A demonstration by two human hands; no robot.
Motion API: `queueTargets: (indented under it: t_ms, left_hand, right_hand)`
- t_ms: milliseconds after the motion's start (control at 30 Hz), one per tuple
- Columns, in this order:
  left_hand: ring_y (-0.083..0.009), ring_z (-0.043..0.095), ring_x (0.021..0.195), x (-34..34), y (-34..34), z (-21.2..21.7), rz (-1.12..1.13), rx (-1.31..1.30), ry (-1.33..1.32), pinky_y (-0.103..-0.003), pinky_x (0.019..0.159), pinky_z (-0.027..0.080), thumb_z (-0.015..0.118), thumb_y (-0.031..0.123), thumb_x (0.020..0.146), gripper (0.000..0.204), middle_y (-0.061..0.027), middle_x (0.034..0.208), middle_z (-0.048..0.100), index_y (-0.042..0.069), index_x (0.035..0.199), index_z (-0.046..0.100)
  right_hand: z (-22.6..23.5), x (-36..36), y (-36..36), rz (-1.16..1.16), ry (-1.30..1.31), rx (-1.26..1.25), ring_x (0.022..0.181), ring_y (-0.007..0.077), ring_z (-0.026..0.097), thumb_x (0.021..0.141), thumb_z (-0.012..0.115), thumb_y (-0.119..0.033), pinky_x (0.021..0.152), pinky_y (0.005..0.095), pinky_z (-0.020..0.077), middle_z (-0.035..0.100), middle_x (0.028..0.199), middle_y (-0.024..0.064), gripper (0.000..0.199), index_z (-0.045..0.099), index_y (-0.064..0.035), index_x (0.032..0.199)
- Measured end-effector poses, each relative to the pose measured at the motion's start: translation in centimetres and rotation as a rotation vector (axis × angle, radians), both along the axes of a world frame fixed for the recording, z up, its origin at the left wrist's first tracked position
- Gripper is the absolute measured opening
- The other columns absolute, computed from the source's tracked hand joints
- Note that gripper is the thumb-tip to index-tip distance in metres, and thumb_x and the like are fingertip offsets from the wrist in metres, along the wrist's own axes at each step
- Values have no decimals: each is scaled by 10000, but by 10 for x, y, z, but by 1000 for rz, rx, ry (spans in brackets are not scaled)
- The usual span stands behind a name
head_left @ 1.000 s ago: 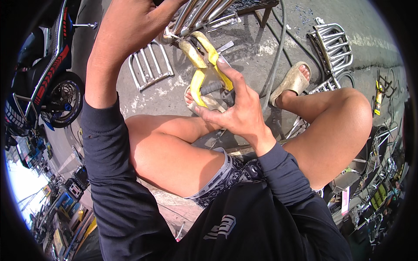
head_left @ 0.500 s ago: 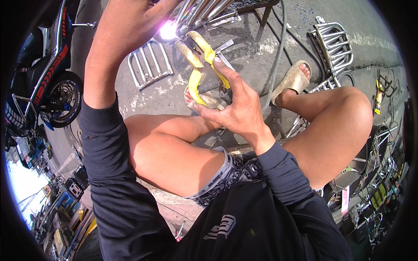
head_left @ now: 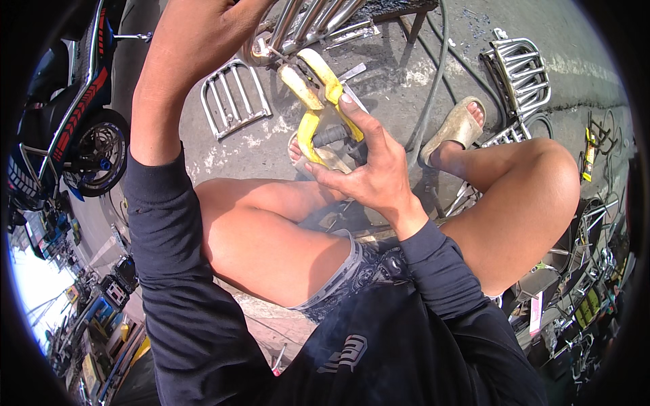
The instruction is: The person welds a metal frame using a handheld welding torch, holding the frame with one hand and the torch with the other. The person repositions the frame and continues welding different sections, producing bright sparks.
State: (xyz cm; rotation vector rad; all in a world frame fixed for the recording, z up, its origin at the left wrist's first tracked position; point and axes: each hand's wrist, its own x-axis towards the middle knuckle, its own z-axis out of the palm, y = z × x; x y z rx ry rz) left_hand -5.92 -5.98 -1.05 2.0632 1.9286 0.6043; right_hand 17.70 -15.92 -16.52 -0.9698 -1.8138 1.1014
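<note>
My right hand (head_left: 372,166) is closed around a yellow welding electrode holder (head_left: 308,132), its thumb on the upper arm of the holder. A short thin rod reaches from the holder's jaws toward the end of a set of shiny metal tubes (head_left: 311,24). That tube end (head_left: 261,47) has a brownish tint, and no arc shows there. My left hand (head_left: 223,20) is at the top edge beside the tubes. Its fingers are cut off or hidden, so its grip cannot be made out.
A small barred metal rack (head_left: 233,101) lies on the concrete beyond my knee. Stacked metal racks (head_left: 518,74) stand at the far right. Cables (head_left: 433,81) run past my sandalled foot (head_left: 457,128). A motorcycle (head_left: 81,135) is at left; metal scrap (head_left: 575,291) lies at right.
The bright arc at the tube end has gone out. The electrode holder has shifted slightly right with my right hand. Faint smoke now drifts over my lap.
</note>
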Motion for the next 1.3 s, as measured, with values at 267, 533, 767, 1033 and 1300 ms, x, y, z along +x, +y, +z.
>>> queueTargets:
  t_ms: [267,533,767,1033,1300]
  left_hand:
    - [-48,402,523,-9,1,-7,-1,18,8,-234,478,318,650,233,1084,245,30,669,576,91,890,695]
    - [-53,423,520,-5,3,-8,-62,183,42,-245,467,319,666,227,1073,263,31,663,590,79,857,691]
    - [-60,444,520,-33,4,-15,-44,18,13,-241,463,324,660,216,1074,224,21,676,611,63,925,726]
    - [-54,419,519,68,3,-3,267,362,-367,-238,469,320,646,227,1086,246,30,672,584,78,898,699]
    - [-55,397,532,-24,0,-15,40,67,8,-242,487,317,633,280,1099,310,43,665,553,111,840,645]
  right_hand:
    - [0,-2,0,6,-37,-1,857,314,735,713,957,-313,745,449,631,699,1023,98,926,556,-203,1540]
    - [-2,-3,-1,13,-50,-21,893,318,748,726,950,-339,764,443,637,715,1068,103,930,545,-213,1554]
    - [-1,-4,0,11,-41,-5,923,315,757,731,949,-338,778,442,640,723,1090,104,924,546,-215,1553]
    - [-4,-6,0,9,7,-13,1053,347,760,723,974,-336,878,434,640,726,1226,158,972,505,-163,1556]
    - [-6,-7,2,-12,43,-1,1148,359,746,714,1001,-350,971,435,623,700,1335,196,983,464,-81,1492]
